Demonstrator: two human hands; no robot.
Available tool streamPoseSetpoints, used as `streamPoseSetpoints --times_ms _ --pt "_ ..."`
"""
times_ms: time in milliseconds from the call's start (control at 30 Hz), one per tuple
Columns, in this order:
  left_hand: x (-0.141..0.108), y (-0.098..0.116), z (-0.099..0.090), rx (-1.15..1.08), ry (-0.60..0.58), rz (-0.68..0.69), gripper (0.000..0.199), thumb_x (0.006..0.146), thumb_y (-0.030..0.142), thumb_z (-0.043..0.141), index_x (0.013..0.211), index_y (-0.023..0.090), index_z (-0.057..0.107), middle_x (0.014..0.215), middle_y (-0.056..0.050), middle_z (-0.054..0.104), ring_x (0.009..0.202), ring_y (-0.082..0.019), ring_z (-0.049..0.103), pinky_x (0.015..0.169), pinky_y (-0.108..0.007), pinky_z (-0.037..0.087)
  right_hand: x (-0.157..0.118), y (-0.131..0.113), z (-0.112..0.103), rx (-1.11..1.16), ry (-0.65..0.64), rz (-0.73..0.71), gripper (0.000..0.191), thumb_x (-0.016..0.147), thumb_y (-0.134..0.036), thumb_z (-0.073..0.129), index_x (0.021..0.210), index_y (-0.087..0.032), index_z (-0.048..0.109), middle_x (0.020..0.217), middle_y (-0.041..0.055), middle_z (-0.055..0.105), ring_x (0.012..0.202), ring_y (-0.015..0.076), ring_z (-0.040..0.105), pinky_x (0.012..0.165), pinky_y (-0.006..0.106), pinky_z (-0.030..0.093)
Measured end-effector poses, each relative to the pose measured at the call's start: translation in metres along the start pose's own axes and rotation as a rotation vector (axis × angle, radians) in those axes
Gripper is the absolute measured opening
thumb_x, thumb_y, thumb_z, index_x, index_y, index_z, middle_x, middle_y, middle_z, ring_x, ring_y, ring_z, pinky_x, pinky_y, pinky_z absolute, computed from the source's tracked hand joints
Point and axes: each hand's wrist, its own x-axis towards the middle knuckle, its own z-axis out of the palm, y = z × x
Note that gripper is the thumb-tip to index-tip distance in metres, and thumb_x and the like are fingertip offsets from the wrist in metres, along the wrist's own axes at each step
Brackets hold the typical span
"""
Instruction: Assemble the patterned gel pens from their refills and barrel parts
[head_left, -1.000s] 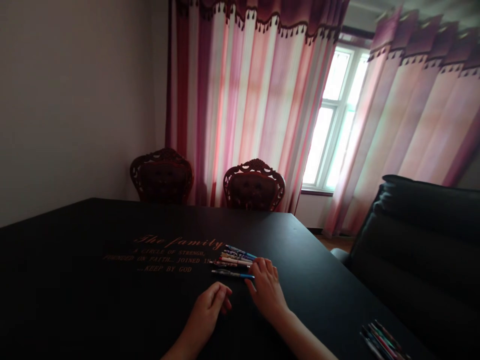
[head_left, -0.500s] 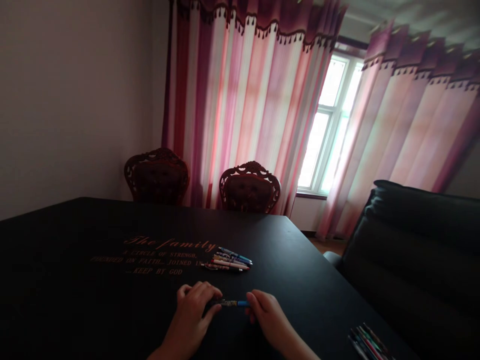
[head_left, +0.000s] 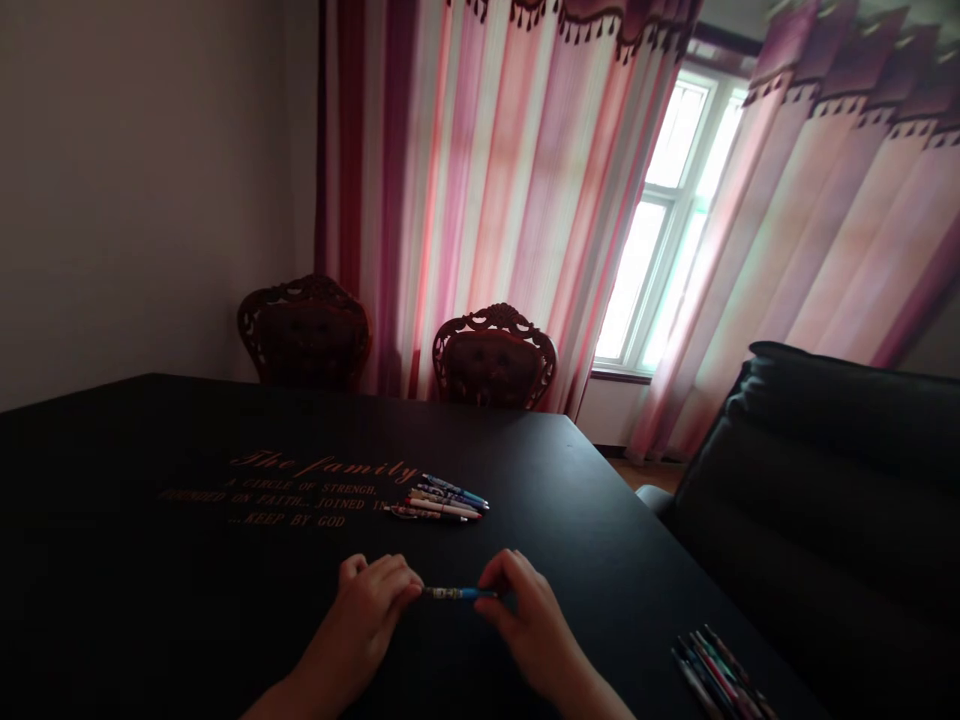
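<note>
A pen (head_left: pixel 448 593) with a patterned barrel and a blue end lies level between my two hands, above the near part of the dark table. My left hand (head_left: pixel 373 605) pinches its left end between thumb and fingers, hiding that tip. At the blue end, the thumb and fingertips of my right hand (head_left: pixel 525 620) close around the pen. Just beyond my hands, a loose group of several pens (head_left: pixel 442 503) rests on the table, some blue, one white with red.
The black table (head_left: pixel 187 600) bears printed lettering (head_left: pixel 322 468). Another bunch of several pens (head_left: pixel 716 672) lies near its right edge. Two carved chairs (head_left: pixel 495 355) stand at the far side, with a dark leather sofa (head_left: pixel 825 480) to the right and striped curtains (head_left: pixel 480 200) behind.
My left thumb has closed in against the fingers on the pen's left end. The right hand has shifted its grip, fingers now arched over the blue end. The camera view has tilted slightly down.
</note>
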Motion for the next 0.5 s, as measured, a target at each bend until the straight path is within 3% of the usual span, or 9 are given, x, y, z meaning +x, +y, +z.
streamPoseSetpoints --times_ms 100,200,267,333,500 --pt "0.0012 -0.0032 -0.0005 -0.001 0.026 -0.031 0.03 0.099 0.034 0.038 0.088 0.026 0.064 0.085 0.0 0.068 0.081 -0.02 0.06 0.081 -0.036 0.032 0.0021 0.0022 -0.0018 0.064 0.003 0.032 0.024 0.091 -0.041 0.054 0.092 -0.02 0.066 0.079 0.0016 0.067 0.075 0.0176 0.061 0.071 0.026 0.043" --pt "0.0017 -0.0037 -0.0022 0.01 0.022 -0.017 0.028 0.099 0.035 0.041 0.09 0.027 0.066 0.086 0.0 0.068 0.083 -0.02 0.06 0.082 -0.036 0.031 0.0033 0.0027 -0.0028 0.076 -0.091 0.108 0.055 0.098 -0.051 0.034 0.067 -0.018 0.065 0.051 -0.0004 0.057 0.052 0.014 0.054 0.057 0.025 0.039" --pt "0.0017 -0.0032 -0.0032 0.024 0.02 -0.007 0.027 0.098 0.035 0.042 0.09 0.027 0.066 0.086 0.0 0.068 0.083 -0.02 0.06 0.082 -0.036 0.031 0.0034 0.0011 -0.004 0.057 -0.09 0.104 0.048 0.093 -0.052 0.045 0.065 -0.018 0.064 0.053 -0.0005 0.059 0.053 0.0136 0.054 0.055 0.024 0.038" --pt "0.0016 -0.0029 -0.0036 0.033 0.038 -0.005 0.027 0.098 0.035 0.042 0.09 0.027 0.067 0.086 -0.001 0.069 0.083 -0.02 0.059 0.081 -0.036 0.031 0.0031 -0.001 -0.0056 0.059 -0.048 0.061 0.034 0.087 -0.049 0.058 0.077 -0.017 0.067 0.068 0.0008 0.065 0.064 0.0149 0.057 0.06 0.023 0.04" --pt "0.0015 -0.0023 -0.0036 0.035 0.049 0.002 0.028 0.098 0.036 0.041 0.09 0.026 0.066 0.086 -0.001 0.069 0.082 -0.02 0.059 0.08 -0.036 0.032 0.0019 -0.0017 -0.0068 0.116 -0.116 0.107 0.035 0.09 -0.047 0.053 0.076 -0.017 0.067 0.065 -0.0004 0.064 0.06 0.0133 0.055 0.058 0.023 0.04"
